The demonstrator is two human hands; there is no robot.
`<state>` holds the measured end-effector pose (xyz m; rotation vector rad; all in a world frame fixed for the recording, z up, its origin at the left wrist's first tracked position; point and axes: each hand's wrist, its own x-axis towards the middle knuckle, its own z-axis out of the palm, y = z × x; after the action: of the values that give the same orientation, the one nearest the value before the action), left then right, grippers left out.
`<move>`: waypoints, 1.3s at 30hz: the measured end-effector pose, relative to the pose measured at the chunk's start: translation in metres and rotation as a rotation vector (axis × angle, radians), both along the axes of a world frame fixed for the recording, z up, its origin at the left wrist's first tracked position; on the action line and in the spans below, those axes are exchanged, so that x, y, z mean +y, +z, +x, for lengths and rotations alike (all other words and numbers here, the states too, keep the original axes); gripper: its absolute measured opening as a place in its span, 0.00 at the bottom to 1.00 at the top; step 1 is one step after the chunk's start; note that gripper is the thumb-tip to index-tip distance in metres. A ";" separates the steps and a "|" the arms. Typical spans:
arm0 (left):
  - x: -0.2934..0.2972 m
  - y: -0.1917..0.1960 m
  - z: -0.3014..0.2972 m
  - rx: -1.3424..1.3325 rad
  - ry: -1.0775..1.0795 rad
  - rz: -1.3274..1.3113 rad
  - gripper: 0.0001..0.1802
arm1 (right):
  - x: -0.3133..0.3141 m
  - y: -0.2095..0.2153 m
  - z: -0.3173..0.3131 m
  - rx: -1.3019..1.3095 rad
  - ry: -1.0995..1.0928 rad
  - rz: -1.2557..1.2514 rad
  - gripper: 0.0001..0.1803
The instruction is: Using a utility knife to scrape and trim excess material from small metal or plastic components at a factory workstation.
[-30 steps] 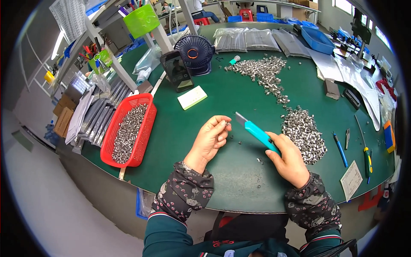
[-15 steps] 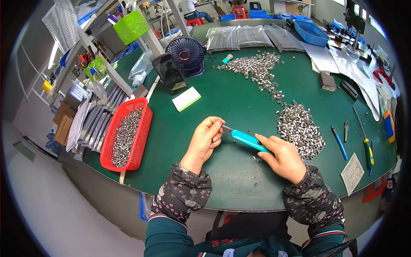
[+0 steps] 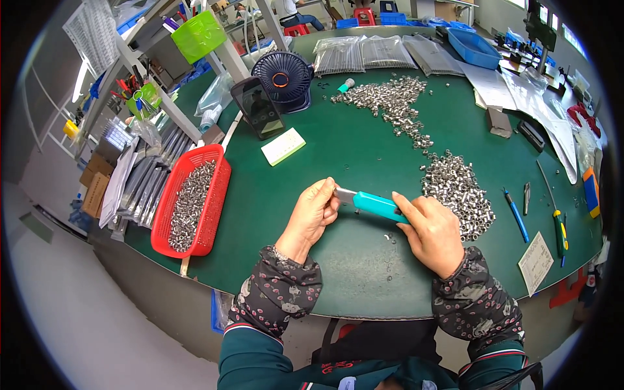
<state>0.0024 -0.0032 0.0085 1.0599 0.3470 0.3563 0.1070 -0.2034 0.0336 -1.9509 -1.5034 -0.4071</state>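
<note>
My right hand [image 3: 434,233] grips a teal utility knife [image 3: 378,205], its index finger stretched along the handle. The blade [image 3: 346,195] points left and reaches the fingertips of my left hand [image 3: 309,213]. Those fingers are closed in a pinch, and whatever they hold is mostly hidden. Just beyond my right hand lies a heap of small metal rings [image 3: 457,195]. A second, looser spread of metal rings [image 3: 390,101] lies farther back. To the left stands a red plastic basket [image 3: 218,214] filled with similar small metal pieces.
A phone [image 3: 259,109] leans against a dark fan [image 3: 283,81], with a notepad [image 3: 283,147] in front. At the right lie a blue pen-like tool [image 3: 516,216], a screwdriver [image 3: 559,229] and a paper slip [image 3: 535,263]. Bagged tubes [image 3: 388,53] line the back.
The knife has turned slightly, its handle lying flatter, and more of the blade's flat side shows. My right hand has shifted a little with it; my left hand stays nearly in place.
</note>
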 end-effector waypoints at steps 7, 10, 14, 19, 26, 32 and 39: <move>0.000 0.000 -0.002 -0.001 0.003 -0.044 0.14 | -0.003 0.000 0.002 0.089 -0.143 0.037 0.27; 0.001 0.000 -0.001 -0.017 0.019 -0.041 0.12 | -0.002 0.004 0.003 0.058 -0.124 0.113 0.27; 0.004 0.001 0.001 -0.051 0.074 0.012 0.08 | 0.000 -0.005 0.008 -0.067 -0.152 0.040 0.23; 0.005 0.003 0.001 -0.054 0.083 0.000 0.08 | 0.004 0.001 0.009 -0.170 -0.192 0.138 0.20; 0.005 -0.001 0.000 -0.067 0.096 0.018 0.05 | 0.003 -0.004 0.009 -0.251 -0.215 0.010 0.19; 0.007 -0.006 0.000 -0.100 0.037 -0.063 0.07 | -0.003 -0.002 0.006 0.203 -0.025 0.054 0.21; 0.004 -0.003 0.000 -0.111 0.029 -0.060 0.07 | -0.001 -0.006 0.005 0.409 0.091 -0.049 0.20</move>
<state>0.0026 0.0006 0.0054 0.9732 0.2720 0.4264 0.1124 -0.2045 0.0280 -1.8545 -1.3350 0.0685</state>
